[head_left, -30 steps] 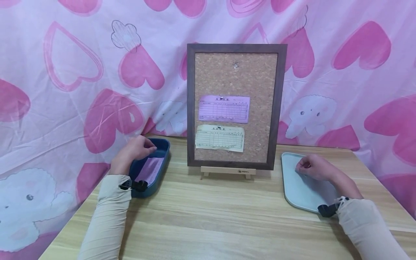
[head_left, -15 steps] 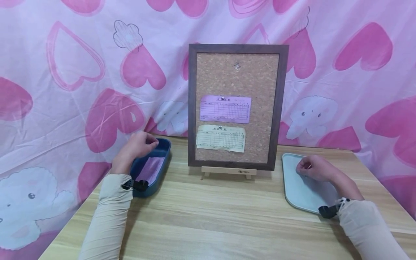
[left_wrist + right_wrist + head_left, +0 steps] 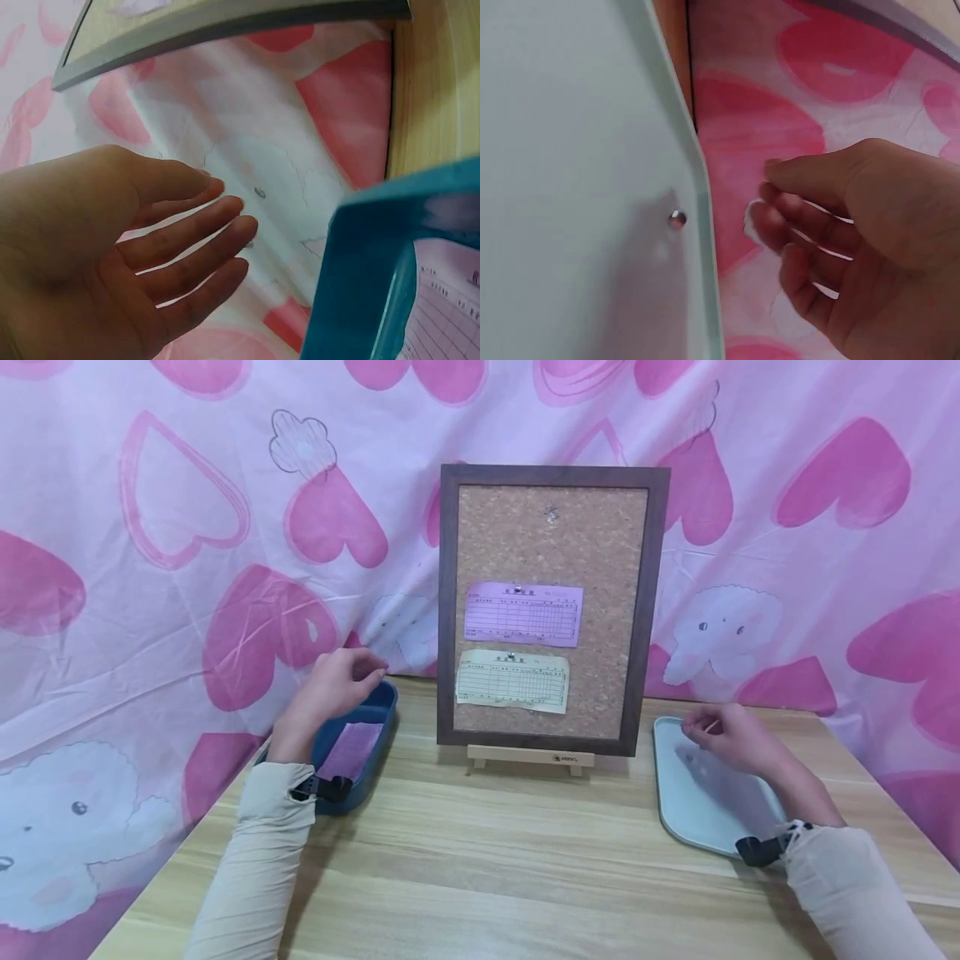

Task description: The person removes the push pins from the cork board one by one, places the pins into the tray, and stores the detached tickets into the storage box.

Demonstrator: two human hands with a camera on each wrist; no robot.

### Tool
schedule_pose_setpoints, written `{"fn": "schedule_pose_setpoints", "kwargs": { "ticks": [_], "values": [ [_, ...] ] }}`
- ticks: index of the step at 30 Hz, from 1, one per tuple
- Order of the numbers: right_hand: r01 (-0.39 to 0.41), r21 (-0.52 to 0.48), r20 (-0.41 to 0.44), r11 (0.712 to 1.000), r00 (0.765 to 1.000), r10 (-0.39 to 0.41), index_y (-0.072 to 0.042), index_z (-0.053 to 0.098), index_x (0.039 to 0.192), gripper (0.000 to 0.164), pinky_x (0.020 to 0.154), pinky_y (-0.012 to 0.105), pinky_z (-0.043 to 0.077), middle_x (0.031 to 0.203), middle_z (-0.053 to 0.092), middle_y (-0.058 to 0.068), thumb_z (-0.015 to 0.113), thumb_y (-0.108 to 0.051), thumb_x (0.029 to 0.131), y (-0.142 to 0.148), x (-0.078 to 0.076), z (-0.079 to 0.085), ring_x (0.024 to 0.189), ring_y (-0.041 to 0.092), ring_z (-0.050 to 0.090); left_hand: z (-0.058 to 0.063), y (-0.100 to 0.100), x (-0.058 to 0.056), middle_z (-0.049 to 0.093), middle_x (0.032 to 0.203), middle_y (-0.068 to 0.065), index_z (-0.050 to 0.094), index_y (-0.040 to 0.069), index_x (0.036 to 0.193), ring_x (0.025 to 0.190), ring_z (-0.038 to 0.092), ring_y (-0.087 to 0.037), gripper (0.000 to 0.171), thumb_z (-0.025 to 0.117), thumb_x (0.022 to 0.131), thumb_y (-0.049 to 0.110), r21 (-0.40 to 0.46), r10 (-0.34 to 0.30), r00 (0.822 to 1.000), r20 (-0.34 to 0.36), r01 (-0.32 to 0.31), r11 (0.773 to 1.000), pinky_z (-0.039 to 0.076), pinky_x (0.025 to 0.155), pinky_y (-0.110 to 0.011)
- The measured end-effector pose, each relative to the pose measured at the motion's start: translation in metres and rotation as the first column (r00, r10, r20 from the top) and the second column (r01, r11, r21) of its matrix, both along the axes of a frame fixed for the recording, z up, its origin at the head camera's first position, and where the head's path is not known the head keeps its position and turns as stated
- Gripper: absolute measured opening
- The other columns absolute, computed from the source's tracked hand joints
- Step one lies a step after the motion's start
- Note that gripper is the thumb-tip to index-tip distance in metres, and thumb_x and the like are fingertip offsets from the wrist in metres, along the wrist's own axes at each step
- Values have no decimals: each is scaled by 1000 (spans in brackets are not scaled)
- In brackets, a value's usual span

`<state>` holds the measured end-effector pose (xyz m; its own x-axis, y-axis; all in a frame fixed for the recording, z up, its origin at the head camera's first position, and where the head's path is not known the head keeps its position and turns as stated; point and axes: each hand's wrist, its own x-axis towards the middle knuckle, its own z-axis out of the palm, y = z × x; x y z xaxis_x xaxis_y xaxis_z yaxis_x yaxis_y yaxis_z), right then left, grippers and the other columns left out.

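Note:
Over the far end of a blue box (image 3: pixel 382 731), my left hand (image 3: pixel 330 689) hovers with loosely bent fingers; nothing shows in its grasp. Pink printed slips (image 3: pixel 351 750) lie inside that box. My right hand (image 3: pixel 731 739) hangs above the far part of a pale green tray (image 3: pixel 712 810), thumb near the index finger, and no held thing is visible. A small shiny thumbtack (image 3: pixel 677 219) lies on the tray in the right wrist view. A framed cork board (image 3: pixel 615 552) stands between the hands, bearing a pink slip (image 3: pixel 522 617) and a pale yellow-green slip (image 3: pixel 512 683), both tacked up.
A light wooden easel (image 3: pixel 525 756) supports the board on the wood-grain table (image 3: pixel 487 860). Near the board's top is a small silvery cluster (image 3: pixel 551 516), too small to make out. A pink heart-patterned cloth (image 3: pixel 337 518) hangs behind.
My left hand has risen and shifted right, toward the box's far edge. My right hand has lifted slightly from the tray. The slips on the board have not moved.

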<state>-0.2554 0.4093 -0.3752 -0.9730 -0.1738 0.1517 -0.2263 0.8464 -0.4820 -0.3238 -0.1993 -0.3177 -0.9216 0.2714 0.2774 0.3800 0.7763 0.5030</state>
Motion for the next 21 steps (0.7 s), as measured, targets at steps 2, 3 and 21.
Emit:
{"fn": "schedule_pose_setpoints", "kwargs": {
  "ticks": [2, 3, 21],
  "values": [
    [27, -7, -33, 1000, 999, -28, 1, 75, 117, 19, 71, 18, 56, 105, 77, 15, 74, -8, 101, -6, 1, 6, 95, 28, 69, 2, 5, 2, 79, 123, -19, 77, 3, 126, 117, 76, -37, 28, 67, 107, 21, 14, -5, 1000, -24, 5, 1000, 57, 107, -56],
    [41, -8, -53, 999, 998, -42, -1, 75, 117, 18, 72, 18, 56, 105, 77, 15, 74, -8, 101, -9, 2, 9, 96, 29, 69, 3, 7, 3, 80, 122, -19, 77, 4, 125, 115, 76, -36, 27, 67, 107, 21, 21, -6, 999, -38, 6, 1000, 58, 106, -55],
    [103, -128, -363, 986, 921, -143, -12, 76, 116, 15, 60, 17, 52, 90, 75, 9, 75, -21, 103, -57, 18, 46, 71, 4, 62, 18, 44, 17, 79, 124, -16, 73, 6, 128, 113, 78, -34, 25, 66, 106, 15, 180, -21, 976, -218, 62, 982, 62, 101, -52]
  ]
}}
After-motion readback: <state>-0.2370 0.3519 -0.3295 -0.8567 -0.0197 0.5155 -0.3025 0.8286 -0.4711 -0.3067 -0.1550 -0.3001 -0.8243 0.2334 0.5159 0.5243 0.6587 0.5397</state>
